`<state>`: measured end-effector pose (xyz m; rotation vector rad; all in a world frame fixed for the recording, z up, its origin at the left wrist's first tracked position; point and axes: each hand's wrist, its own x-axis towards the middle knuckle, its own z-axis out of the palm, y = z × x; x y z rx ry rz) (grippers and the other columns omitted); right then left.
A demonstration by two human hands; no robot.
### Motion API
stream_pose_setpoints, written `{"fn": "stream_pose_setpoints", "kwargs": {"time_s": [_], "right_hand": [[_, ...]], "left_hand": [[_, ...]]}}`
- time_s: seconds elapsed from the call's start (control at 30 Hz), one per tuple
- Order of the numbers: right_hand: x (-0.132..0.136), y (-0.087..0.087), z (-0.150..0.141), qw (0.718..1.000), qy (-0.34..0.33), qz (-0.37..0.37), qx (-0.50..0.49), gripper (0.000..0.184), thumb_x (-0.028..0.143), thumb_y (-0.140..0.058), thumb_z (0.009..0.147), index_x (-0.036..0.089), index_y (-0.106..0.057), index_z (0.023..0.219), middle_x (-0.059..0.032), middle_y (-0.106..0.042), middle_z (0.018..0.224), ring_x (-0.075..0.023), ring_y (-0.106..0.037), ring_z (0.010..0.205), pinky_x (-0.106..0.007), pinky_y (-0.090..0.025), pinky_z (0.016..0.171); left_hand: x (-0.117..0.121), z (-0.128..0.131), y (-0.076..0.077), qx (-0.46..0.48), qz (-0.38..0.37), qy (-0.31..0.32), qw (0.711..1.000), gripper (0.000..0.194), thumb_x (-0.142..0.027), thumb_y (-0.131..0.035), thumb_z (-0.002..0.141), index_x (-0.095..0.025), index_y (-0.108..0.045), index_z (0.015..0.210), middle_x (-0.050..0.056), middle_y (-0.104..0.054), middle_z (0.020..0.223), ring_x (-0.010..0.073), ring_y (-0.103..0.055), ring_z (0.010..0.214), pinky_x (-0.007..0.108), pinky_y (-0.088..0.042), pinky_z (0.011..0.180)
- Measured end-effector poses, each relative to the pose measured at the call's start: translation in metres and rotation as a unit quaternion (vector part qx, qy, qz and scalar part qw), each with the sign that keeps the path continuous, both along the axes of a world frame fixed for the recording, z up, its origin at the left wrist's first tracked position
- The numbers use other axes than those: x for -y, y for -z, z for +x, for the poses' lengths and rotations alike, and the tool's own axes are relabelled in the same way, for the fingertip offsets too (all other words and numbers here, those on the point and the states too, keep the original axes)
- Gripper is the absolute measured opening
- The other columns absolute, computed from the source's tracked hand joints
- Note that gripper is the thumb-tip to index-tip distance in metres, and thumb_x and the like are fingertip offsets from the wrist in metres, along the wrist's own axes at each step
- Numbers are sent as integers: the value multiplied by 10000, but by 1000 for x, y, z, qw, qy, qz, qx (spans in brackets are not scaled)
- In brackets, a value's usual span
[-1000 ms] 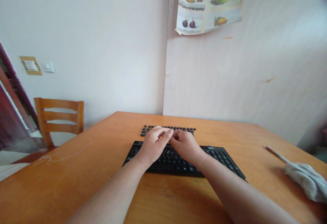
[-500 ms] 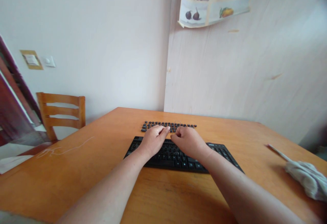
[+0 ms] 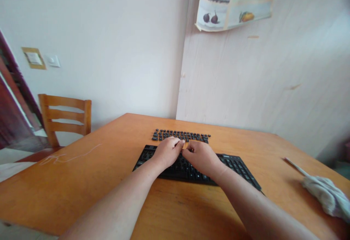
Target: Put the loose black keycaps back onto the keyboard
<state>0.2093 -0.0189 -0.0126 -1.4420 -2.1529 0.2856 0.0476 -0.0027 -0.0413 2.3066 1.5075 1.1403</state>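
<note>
A black keyboard [image 3: 175, 172] lies on the wooden table with several of its keycaps off, the bare sockets showing in its upper rows. Over its upper middle, my left hand [image 3: 168, 152] is closed, thumb against the fingers. Close beside it my right hand [image 3: 202, 158] is closed too, its thumb and forefinger pinched. A thin wire [image 3: 186, 144] shows faintly between the fingertips of both hands; its ends are hidden in the fingers. Beyond the keyboard, loose black keycaps [image 3: 179, 134] lie in rows, partly covered by my hands.
On the right of the table [image 3: 109, 185] lies a grey cloth [image 3: 325, 192] with a thin stick [image 3: 295, 166] beside it. A pale string [image 3: 79, 157] lies at the left. A wooden chair [image 3: 67, 114] stands past the left edge, and a fruit poster [image 3: 236, 3] hangs on the wall.
Both hands have lowered slightly toward the keyboard, still close together. The view has shifted a little, and more of the loose keycaps show on the right.
</note>
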Motion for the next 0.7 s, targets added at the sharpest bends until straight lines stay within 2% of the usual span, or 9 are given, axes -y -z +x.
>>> {"fn": "stream_pose_setpoints", "kwargs": {"time_s": [0.13, 0.3, 0.47, 0.7], "right_hand": [[-3, 3, 4, 1000, 16, -3, -13, 190, 327, -587, 764, 195, -549, 634, -5, -581, 574, -142, -510, 580, -239, -275, 535], [2, 16, 11, 998, 44, 5, -41, 255, 379, -554, 796, 202, -500, 620, 10, -527, 521, -140, -493, 532, -239, -271, 508], [10, 29, 12, 995, 43, 19, -88, 228, 384, -513, 826, 208, -517, 680, 16, -542, 538, -146, -514, 527, -238, -297, 504], [11, 34, 14, 994, 32, 4, -108, 251, 405, -533, 821, 202, -545, 674, 13, -554, 532, -149, -529, 514, -240, -322, 505]], "left_hand": [[-1, 0, 2, -16, 1, -19, 1000, 361, -378, -417, 914, -187, -621, 686, 42, -614, 729, 172, -570, 750, 274, -383, 665], [3, 4, 7, -37, -10, -12, 999, 297, -339, -457, 887, -192, -680, 758, 64, -647, 800, 189, -596, 799, 294, -422, 714], [8, 7, 9, -56, -19, 9, 998, 238, -315, -500, 857, -215, -712, 811, 67, -660, 849, 198, -608, 845, 306, -441, 763], [8, 7, 11, -61, -22, 7, 998, 222, -322, -524, 843, -223, -723, 833, 71, -669, 874, 205, -609, 860, 323, -451, 798]]}}
